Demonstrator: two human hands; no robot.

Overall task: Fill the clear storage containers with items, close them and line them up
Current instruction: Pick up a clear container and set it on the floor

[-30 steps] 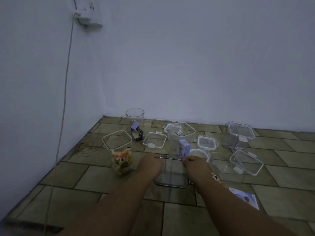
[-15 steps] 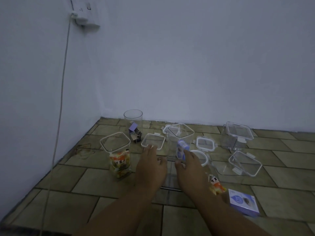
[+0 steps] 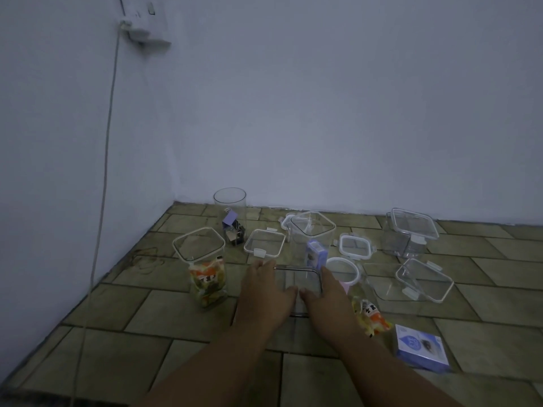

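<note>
**2 hands flat on the dark-rimmed container**

Down on the tiled floor (image 3: 164, 318), the left hand (image 3: 266, 289) and right hand (image 3: 326, 298) both rest on the low clear container (image 3: 296, 277) with the dark rim, right in front of the person. Fingers lie stretched straight along its 2 sides and the thumbs almost meet over the top. They are laid on it, not clasped round it. Whether a lid sits on it, I cannot tell.

Left of it, a tall square container (image 3: 199, 248) stands open-topped with a snack packet (image 3: 207, 282) inside. Behind the hands, another tall container (image 3: 311, 227) holds a purple box (image 3: 316, 254). A square lid (image 3: 264, 243) lies between those 2. Off to the right, a second snack packet (image 3: 371, 317) and a blue box (image 3: 421, 351) lie on the floor.
</note>
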